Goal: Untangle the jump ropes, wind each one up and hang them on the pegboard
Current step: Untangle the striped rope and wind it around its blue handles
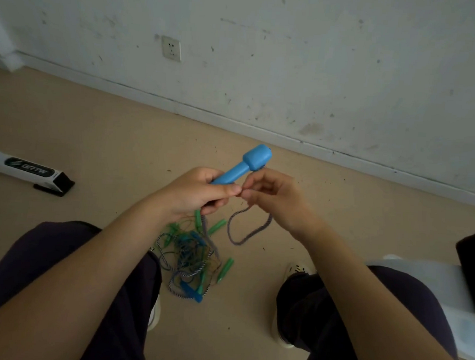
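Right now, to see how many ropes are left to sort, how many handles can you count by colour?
Blue handles: 4, one gripped in the left hand, three in the tangle; the right hand pinches a grey rope.
Green handles: 5.
Total: 9; the tangle may hide more.

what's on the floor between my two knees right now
In the head view, the tangled pile of jump ropes lies on the floor between the knees, green and blue handles mixed in.
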`<state>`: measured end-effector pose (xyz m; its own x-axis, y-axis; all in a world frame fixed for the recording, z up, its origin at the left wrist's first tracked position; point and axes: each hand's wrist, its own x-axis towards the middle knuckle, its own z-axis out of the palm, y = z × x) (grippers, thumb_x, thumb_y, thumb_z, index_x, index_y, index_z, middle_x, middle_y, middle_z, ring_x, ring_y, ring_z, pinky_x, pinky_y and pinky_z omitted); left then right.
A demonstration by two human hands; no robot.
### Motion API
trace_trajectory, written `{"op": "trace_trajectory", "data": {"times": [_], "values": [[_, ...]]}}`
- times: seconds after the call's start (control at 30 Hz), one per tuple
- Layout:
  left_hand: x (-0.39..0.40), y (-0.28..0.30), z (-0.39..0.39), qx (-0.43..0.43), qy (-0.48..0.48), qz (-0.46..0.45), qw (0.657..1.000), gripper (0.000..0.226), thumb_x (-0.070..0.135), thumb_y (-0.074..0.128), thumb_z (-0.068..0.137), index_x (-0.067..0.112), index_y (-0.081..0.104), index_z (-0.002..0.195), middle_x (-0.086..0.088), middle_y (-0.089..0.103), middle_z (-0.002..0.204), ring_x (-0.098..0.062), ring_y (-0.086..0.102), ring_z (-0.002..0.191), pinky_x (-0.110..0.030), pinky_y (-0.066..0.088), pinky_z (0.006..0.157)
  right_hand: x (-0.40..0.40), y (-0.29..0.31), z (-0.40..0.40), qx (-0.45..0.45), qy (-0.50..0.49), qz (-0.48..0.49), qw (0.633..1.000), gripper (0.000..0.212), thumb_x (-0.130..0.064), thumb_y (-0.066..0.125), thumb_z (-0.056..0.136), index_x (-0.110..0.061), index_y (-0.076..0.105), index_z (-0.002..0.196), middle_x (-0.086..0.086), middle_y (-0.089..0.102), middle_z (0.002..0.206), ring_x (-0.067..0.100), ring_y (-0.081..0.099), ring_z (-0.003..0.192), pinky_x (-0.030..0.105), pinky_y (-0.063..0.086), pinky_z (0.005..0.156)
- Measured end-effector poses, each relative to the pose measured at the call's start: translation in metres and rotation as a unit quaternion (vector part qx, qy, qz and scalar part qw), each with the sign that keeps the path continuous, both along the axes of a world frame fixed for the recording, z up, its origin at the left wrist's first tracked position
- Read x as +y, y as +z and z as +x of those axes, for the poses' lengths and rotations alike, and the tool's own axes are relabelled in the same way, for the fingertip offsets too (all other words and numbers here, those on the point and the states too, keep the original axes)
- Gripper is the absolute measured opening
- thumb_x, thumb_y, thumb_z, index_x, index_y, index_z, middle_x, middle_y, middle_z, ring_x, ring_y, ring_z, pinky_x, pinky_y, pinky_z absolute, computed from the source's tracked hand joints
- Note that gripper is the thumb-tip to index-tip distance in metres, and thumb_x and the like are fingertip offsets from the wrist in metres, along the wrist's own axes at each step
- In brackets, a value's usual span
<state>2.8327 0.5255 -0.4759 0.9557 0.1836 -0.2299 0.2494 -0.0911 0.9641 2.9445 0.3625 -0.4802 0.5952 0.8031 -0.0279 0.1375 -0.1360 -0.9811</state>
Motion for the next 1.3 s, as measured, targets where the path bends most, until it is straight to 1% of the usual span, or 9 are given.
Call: {"op": "trace_trajectory", "data": {"times": [0.1, 0.2, 0.43, 0.53, 0.7, 0.97, 1.03, 1.17, 1.3], "values": [[0.014, 0.005, -0.003, 0.002, 0.02, 0.041, 0.999, 0.02, 0.025, 0.064, 0.095, 0.006, 0.069, 0.1, 0.008, 0.051, 0.056, -0.008, 0.04, 0.045, -0.019, 0.039, 0.051, -0.007, 0.005, 0.014, -0.022, -0.107, 0.021, 0.994, 0.014, 0.0, 0.067, 0.088, -0.014, 0.063, 0.086, 0.002, 0.06, 0.068, 0.003, 0.049, 0.055, 0.015, 0.039, 0.055], [0.028, 0.005, -0.005, -0.009, 0.073, 0.056, 0.996, 0.017, 0.026, 0.066, 0.094, 0.009, 0.07, 0.095, 0.008, 0.05, 0.056, -0.007, 0.039, 0.045, -0.021, 0.036, 0.051, -0.017, 0.01, 0.027, -0.029, -0.168, 0.037, 0.985, 0.012, -0.004, 0.066, 0.09, -0.015, 0.062, 0.087, 0.002, 0.062, 0.068, 0.008, 0.049, 0.054, 0.02, 0.042, 0.056], [0.0, -0.002, -0.001, -0.001, 0.022, 0.006, 1.0, 0.013, 0.024, 0.066, 0.094, 0.011, 0.066, 0.091, 0.005, 0.048, 0.057, -0.008, 0.036, 0.044, -0.02, 0.031, 0.046, -0.005, 0.001, -0.001, -0.007, -0.004, -0.003, 1.0, 0.018, -0.008, 0.076, 0.082, -0.02, 0.066, 0.09, 0.003, 0.063, 0.07, 0.01, 0.053, 0.059, 0.021, 0.042, 0.054], [-0.007, -0.002, 0.001, -0.001, 0.007, -0.009, 1.0, 0.013, 0.023, 0.065, 0.094, 0.012, 0.064, 0.089, 0.003, 0.05, 0.058, -0.009, 0.037, 0.043, -0.022, 0.032, 0.046, 0.001, -0.001, -0.007, -0.031, -0.006, -0.02, 0.999, 0.017, -0.003, 0.074, 0.083, -0.016, 0.064, 0.086, 0.0, 0.061, 0.07, 0.005, 0.054, 0.059, 0.014, 0.041, 0.055], [0.013, 0.005, -0.001, 0.001, 0.04, 0.019, 0.999, 0.017, 0.025, 0.064, 0.095, 0.008, 0.069, 0.097, 0.005, 0.053, 0.061, -0.008, 0.042, 0.047, -0.02, 0.038, 0.051, -0.009, 0.01, 0.009, -0.04, -0.104, 0.026, 0.993, 0.01, 0.0, 0.068, 0.087, -0.001, 0.062, 0.094, 0.004, 0.06, 0.07, -0.001, 0.052, 0.054, 0.012, 0.041, 0.054], [0.025, 0.003, -0.007, 0.007, 0.045, 0.026, 0.999, 0.02, 0.024, 0.063, 0.095, 0.004, 0.068, 0.096, 0.003, 0.051, 0.06, -0.012, 0.043, 0.05, -0.023, 0.04, 0.055, -0.019, 0.012, 0.026, -0.072, -0.29, 0.07, 0.952, 0.017, -0.009, 0.062, 0.094, -0.022, 0.056, 0.085, 0.0, 0.061, 0.072, 0.012, 0.052, 0.059, 0.024, 0.044, 0.058], [0.022, 0.003, -0.007, 0.004, 0.05, 0.033, 0.998, 0.017, 0.023, 0.063, 0.095, 0.006, 0.067, 0.093, 0.004, 0.048, 0.059, -0.011, 0.04, 0.048, -0.023, 0.039, 0.054, -0.019, 0.014, 0.026, -0.056, -0.267, 0.075, 0.959, 0.016, -0.009, 0.063, 0.093, -0.021, 0.056, 0.086, 0.001, 0.063, 0.071, 0.013, 0.053, 0.058, 0.023, 0.044, 0.058], [0.011, 0.002, -0.004, -0.024, 0.047, -0.018, 0.998, 0.015, 0.021, 0.061, 0.095, 0.01, 0.064, 0.086, 0.005, 0.042, 0.055, -0.009, 0.031, 0.043, -0.02, 0.029, 0.047, -0.018, 0.017, 0.016, -0.01, -0.112, 0.048, 0.992, 0.013, -0.01, 0.072, 0.087, -0.015, 0.061, 0.092, 0.001, 0.063, 0.066, 0.014, 0.048, 0.055, 0.024, 0.042, 0.053], [-0.004, 0.001, 0.0, -0.025, -0.004, -0.054, 0.998, 0.015, 0.021, 0.062, 0.094, 0.013, 0.063, 0.082, 0.002, 0.042, 0.056, -0.009, 0.029, 0.041, -0.022, 0.025, 0.045, -0.008, 0.006, 0.001, -0.012, 0.002, 0.012, 1.0, 0.016, -0.012, 0.077, 0.082, -0.017, 0.066, 0.092, 0.011, 0.058, 0.073, 0.015, 0.048, 0.061, 0.023, 0.041, 0.058]]}}
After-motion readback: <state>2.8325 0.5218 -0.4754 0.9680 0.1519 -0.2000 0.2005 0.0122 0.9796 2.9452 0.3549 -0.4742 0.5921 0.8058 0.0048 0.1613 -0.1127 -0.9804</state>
